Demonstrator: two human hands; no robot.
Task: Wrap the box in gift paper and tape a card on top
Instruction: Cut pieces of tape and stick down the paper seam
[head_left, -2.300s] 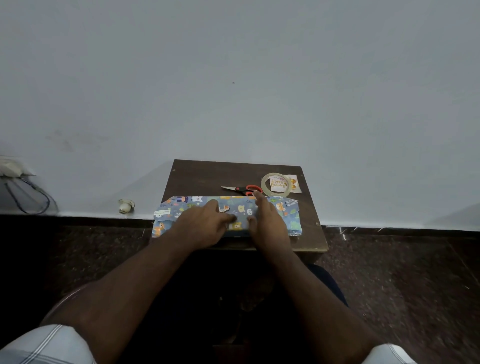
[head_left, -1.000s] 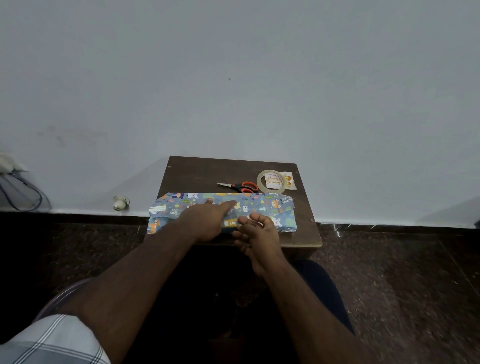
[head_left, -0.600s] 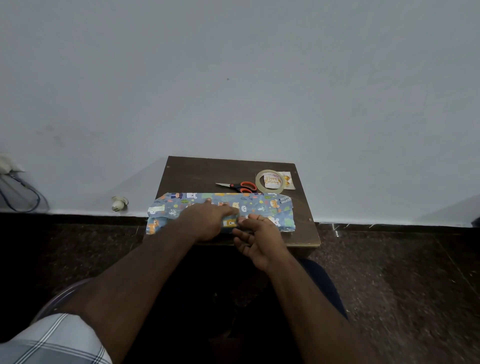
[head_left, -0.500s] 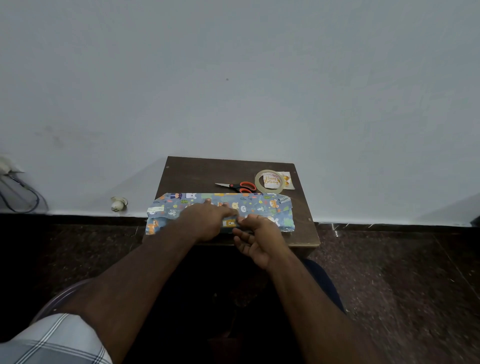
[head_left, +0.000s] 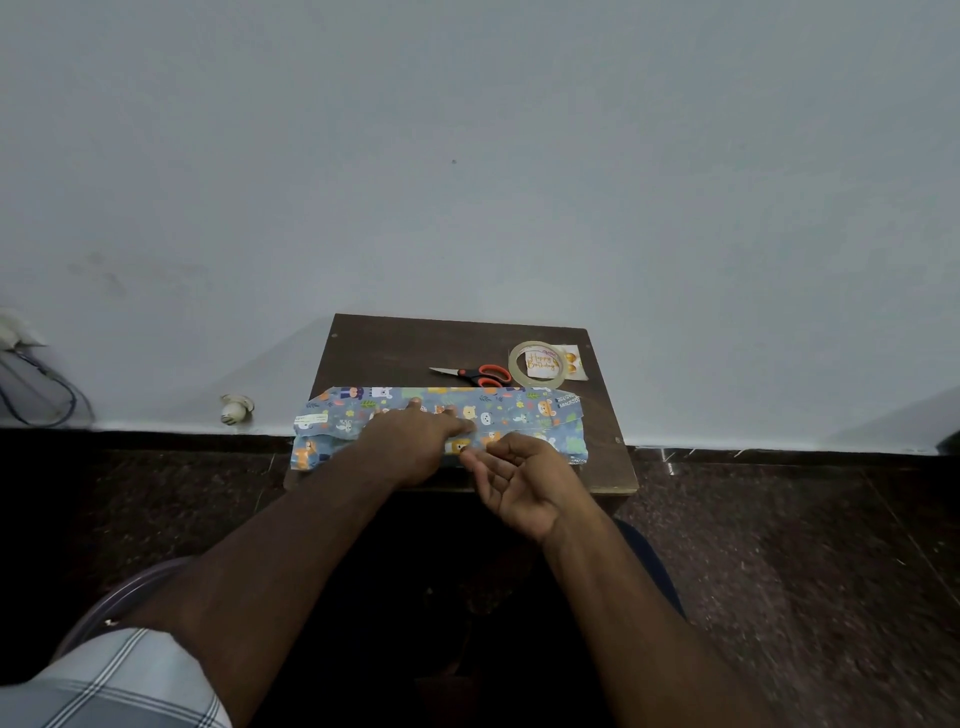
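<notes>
On the floor by the wall, far left: a small white object. On the small dark counter, near edge: the box in blue animal-print gift paper, lying lengthwise. My left hand, palm down, fingers extended, presses the paper flat at the middle. My right hand, palm up, fingers loosely curled, touches the box's front edge; whether it pinches anything I cannot tell. Behind the box: red-handled scissors, then a tape roll resting over the card.
</notes>
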